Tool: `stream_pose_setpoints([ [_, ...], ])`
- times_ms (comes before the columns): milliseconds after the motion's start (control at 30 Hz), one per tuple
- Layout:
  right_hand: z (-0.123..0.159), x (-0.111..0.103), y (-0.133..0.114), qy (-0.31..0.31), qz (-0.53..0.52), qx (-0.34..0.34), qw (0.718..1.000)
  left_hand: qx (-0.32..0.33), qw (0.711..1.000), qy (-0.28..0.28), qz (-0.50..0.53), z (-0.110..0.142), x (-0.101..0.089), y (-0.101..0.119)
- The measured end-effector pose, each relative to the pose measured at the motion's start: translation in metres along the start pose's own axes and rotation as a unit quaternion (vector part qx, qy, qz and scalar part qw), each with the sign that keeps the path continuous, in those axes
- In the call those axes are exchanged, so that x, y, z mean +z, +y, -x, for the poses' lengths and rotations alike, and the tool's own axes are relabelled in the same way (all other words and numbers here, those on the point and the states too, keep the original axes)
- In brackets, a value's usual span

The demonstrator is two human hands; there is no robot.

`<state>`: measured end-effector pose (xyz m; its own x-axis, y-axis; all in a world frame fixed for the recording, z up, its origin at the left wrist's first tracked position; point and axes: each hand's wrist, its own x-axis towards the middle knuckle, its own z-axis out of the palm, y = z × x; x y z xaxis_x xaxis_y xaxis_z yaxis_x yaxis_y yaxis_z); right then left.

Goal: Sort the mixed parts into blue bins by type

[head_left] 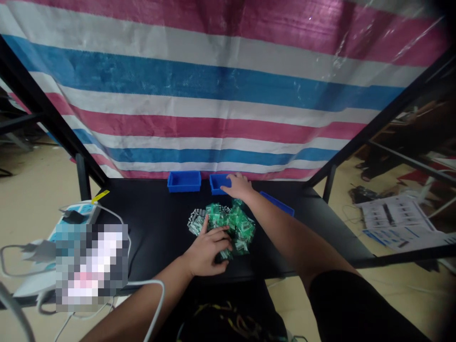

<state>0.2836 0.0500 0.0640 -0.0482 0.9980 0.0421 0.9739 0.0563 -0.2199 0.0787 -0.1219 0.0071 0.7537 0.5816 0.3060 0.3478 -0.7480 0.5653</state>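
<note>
At the far left, a white and blue plastic device (73, 218) sits at the tabletop's edge, with a white cable (158, 304) looping from it and running past the left forearm; a pixelated patch (91, 266) covers the area below it. On the black tabletop (149, 228), a heap of small grey-silver pieces (196, 222) lies against a larger heap of green packets (235, 225). The left hand (206, 249) rests on the heap's near side, thumb raised apart from the curved fingers, cupped over the packets without a clear clamp. Two blue plastic bins stand along the far edge: the first (184, 181) is well clear of both hands, and the right hand (239, 186) lies over the second (216, 184), fingers draped across its rim; whether they grip it, I cannot tell. A third blue bin (277, 203) sits further right, angled, just beyond the right forearm. A pink, white and blue striped tarpaulin (213, 95) hangs behind, and printed papers (395, 221) lie on the floor at right.
</note>
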Motion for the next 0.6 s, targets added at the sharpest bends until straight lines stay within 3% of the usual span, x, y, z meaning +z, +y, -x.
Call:
stream_pose_setpoints([
  [100, 0.016, 0.010, 0.000, -0.021, 0.030, 0.008, 0.999, -0.002, 1.000, -0.008, -0.011, -0.001, 0.001, 0.001],
  [200, 0.023, 0.022, -0.004, 0.021, 0.055, -0.009, 0.998, -0.004, 1.000, -0.013, -0.022, -0.002, 0.002, 0.001],
  [333, 0.023, 0.031, -0.009, 0.076, -0.001, -0.044, 0.996, 0.001, 1.000, -0.019, -0.023, -0.002, 0.003, 0.002],
  [467, 0.037, 0.021, -0.003, 0.140, -0.061, -0.085, 0.985, -0.006, 1.000, -0.015, -0.022, -0.001, 0.002, 0.002],
  [600, 0.089, 0.001, 0.020, 0.228, -0.092, -0.107, 0.963, 0.001, 1.000, -0.011, -0.016, -0.001, 0.000, 0.002],
])
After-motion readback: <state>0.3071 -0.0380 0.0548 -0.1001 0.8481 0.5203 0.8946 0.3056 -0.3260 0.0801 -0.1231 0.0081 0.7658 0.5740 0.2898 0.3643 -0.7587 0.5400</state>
